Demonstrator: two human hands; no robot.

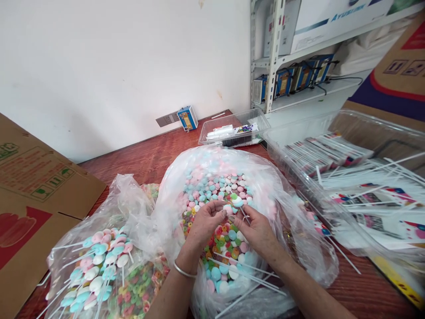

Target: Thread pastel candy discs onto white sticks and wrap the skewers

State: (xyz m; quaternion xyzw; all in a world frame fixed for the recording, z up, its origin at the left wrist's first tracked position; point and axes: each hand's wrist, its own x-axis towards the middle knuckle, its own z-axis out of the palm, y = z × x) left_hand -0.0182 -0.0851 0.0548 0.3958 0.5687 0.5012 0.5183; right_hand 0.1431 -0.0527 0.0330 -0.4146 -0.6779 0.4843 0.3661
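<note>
My right hand pinches a lollipop built of small green, white and pale blue candies, its white stick partly hidden by the fingers. Close beside it, my left hand, a silver bangle on the wrist, has its thumb and fingers pressed together; what they hold, if anything, is hidden. Both hands are over a large open clear plastic bag. Inside the bag lie pastel disc candies in pink, blue and white, and small coloured ring candies. Several white sticks rest across the candies near my right forearm.
Left of the big bag, finished candy sticks lie on a bag of ring candies. Cardboard boxes stand at both sides. A clear tub at right holds printed packets and white sticks. A smaller tray sits behind, near metal shelving.
</note>
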